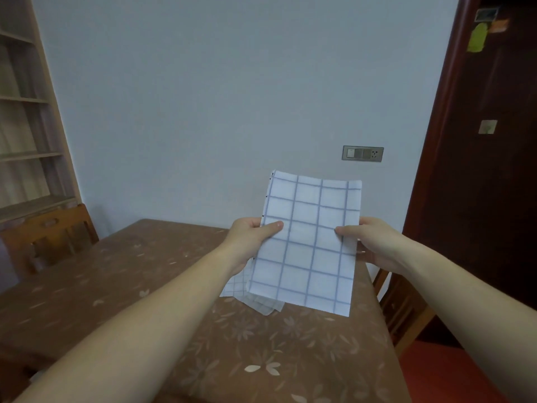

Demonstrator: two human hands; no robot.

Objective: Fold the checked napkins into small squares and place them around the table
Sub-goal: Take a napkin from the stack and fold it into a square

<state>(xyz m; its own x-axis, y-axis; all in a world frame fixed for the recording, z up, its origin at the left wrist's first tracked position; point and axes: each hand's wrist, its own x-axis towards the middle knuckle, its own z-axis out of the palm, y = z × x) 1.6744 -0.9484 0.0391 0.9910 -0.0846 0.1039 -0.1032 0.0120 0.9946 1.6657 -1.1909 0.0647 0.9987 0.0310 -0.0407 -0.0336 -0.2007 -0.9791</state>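
Far left: a wooden bookshelf [27,112], and below it a wooden chair [49,237] at the left edge of the desk [116,286], brown with a pale flower print. Left of centre: left hand [250,242], raised above the desk, fingers [274,226] closed on the left edge of the checked napkin [308,242], thumb lying across its front. Centre: napkin held upright in the air, apparently already folded once into a tall rectangle, lower edge hanging free and slightly skewed. Beneath and behind it: more checked napkins [255,301] in a loose heap on the desk, near the right side. Right of centre: right hand [374,245], fingers pinched shut on the napkin's right edge. Far right: a second chair [404,312] tucked beside the desk, and a dark door [488,170]. Likely risks from here: layers slipping out of line during a mid-air fold, giving a lopsided shape rather than a neat square; hanging corner brushing the heap below and dragging it askew.
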